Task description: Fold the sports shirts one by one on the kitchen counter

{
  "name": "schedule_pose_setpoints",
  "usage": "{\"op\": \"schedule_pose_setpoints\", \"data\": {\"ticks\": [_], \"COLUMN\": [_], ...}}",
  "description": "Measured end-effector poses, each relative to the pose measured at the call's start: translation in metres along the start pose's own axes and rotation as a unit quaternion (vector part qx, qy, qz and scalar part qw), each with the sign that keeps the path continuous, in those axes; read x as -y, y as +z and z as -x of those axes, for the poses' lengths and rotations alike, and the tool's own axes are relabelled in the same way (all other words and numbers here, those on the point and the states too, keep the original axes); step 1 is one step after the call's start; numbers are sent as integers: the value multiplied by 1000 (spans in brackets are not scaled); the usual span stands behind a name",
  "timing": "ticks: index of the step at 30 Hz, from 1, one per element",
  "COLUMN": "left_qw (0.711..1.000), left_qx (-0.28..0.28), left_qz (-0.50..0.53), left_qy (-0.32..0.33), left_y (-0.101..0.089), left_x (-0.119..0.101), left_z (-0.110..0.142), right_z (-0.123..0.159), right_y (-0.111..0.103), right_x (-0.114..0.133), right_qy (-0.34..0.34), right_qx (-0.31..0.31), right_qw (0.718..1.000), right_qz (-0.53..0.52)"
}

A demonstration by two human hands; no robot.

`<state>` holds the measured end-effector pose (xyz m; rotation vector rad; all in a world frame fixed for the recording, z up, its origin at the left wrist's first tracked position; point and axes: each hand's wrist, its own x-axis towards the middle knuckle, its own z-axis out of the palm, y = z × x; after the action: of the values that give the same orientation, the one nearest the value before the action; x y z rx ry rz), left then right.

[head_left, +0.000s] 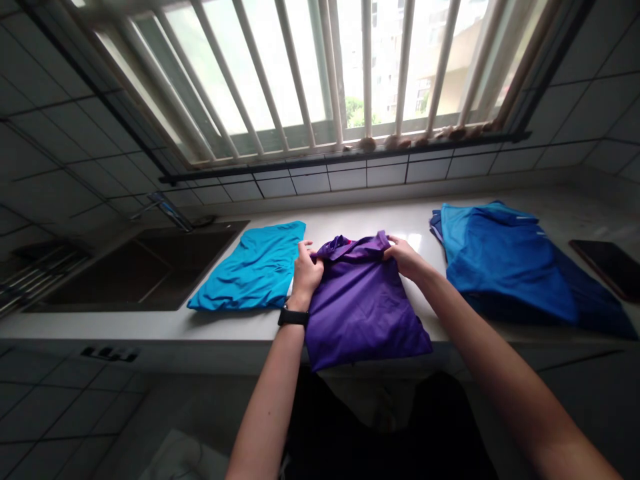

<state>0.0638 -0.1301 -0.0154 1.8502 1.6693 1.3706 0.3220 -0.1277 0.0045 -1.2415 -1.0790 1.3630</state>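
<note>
A folded purple shirt [363,307] lies at the counter's front edge, its lower end reaching slightly over the edge. My left hand [307,267], with a black band on the wrist, grips its upper left corner. The upper right corner is pinched between the thumb and fingers of my right hand [403,256]. Between both hands the collar end looks bunched, with a bit of pink showing inside. Just left of my left hand lies a folded turquoise garment [253,267]. Off to the right rests a stack of folded blue garments [505,260].
A dark sink [120,273] with a metal faucet [170,211] is set into the white counter [150,325] on the left. A dark phone [607,267] lies at the far right. Behind the counter is a barred window [367,73] with small brownish lumps [367,144] along its sill.
</note>
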Motion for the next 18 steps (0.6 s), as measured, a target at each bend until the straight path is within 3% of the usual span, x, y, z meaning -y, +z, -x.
{"op": "schedule_pose_setpoints", "data": {"ticks": [2,5,10,14,18], "left_qw": [999,997,995,998,1000], "left_qx": [24,51,93,62,6], "left_qz": [-24,-35,-21,5,27], "left_qy": [-39,-41,-4,9,9], "left_y": [3,5,2,0,0], "left_x": [4,4,-5,-6,1], "left_z": [-1,-1,-1,-2,-3], "right_z": [0,3,11,12,8], "right_y": [-1,-1,5,6,2], "right_x": [-3,-2,2,4,8], "right_qy": [20,8,41,33,-70], "right_qx": [35,81,58,31,57], "right_qw": [999,996,997,999,995], "right_qz": [4,-35,-34,-26,-49]}}
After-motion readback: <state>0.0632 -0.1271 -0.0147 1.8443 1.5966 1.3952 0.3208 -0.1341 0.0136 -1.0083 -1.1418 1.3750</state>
